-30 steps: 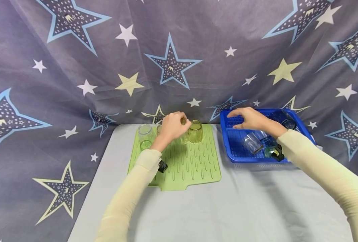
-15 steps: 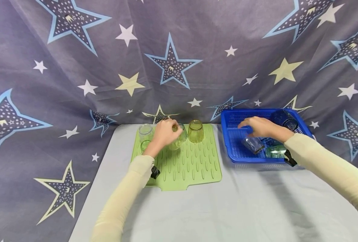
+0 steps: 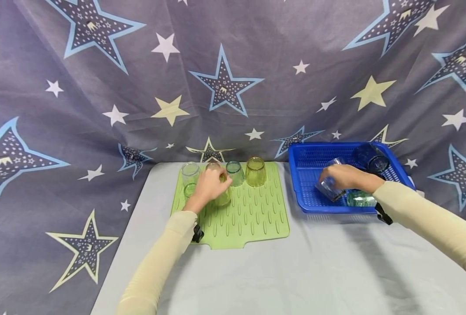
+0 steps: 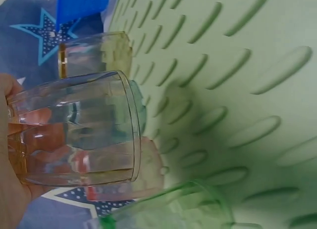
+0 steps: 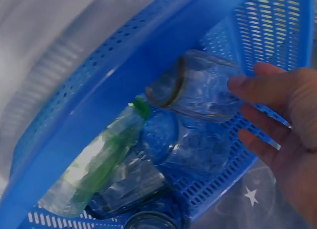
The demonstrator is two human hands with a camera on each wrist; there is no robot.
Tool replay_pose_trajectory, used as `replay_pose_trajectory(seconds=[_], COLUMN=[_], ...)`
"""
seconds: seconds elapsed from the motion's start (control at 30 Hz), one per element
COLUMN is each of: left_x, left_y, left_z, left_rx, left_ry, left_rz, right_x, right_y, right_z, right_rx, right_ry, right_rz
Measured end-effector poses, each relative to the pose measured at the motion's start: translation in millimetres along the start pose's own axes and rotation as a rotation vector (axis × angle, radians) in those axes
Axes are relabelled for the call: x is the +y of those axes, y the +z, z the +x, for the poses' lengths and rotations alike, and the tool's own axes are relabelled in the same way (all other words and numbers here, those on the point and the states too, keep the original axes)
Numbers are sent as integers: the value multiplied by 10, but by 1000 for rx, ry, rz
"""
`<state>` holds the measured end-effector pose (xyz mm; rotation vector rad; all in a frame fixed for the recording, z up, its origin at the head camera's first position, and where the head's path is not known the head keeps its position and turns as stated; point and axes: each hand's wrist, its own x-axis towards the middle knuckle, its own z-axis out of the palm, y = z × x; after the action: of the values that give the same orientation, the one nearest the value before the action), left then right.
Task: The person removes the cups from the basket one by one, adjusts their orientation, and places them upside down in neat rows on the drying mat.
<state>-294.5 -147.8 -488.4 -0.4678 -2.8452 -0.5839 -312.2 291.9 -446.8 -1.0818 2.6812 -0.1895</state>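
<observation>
My left hand [image 3: 211,186] grips a faintly yellow drinking glass [image 4: 84,135] by its base, mouth down, low over the light green draining mat [image 3: 252,218]. Along the mat's back stand a yellow glass [image 3: 255,173], a teal glass [image 3: 235,174], a pinkish glass [image 4: 143,174] and a clear glass [image 3: 190,171]; a green glass [image 4: 183,209] is nearer. Inside the blue basket [image 3: 301,199], my right hand [image 3: 341,177] has its thumb at the end of a clear glass with a brownish base [image 5: 208,85], its fingers extended beside it.
The basket also holds another clear glass [image 5: 198,145], a green-tinted glass [image 5: 94,164] and dark blue glasses [image 3: 376,162]. A star-patterned cloth [image 3: 138,87] hangs behind the white tabletop [image 3: 276,275].
My left hand has moved left and toward me with its glass, uncovering the teal glass at the mat's back. My right hand has lowered into the basket to the clear glass.
</observation>
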Motion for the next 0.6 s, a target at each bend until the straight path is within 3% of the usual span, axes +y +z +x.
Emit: replay_pose_trajectory(seconds=[0.37,0.6], left_x=[-105,-136], left_y=[142,202], left_z=[-78,-106], left_rx=[-26,5], left_ry=[-33,-13], left_rz=[-1,-5], right_x=[52,50], right_y=[99,146], right_z=[-2,-11], right_rx=[-22,-48], right_ry=[1,19], right_rz=[-78,-105])
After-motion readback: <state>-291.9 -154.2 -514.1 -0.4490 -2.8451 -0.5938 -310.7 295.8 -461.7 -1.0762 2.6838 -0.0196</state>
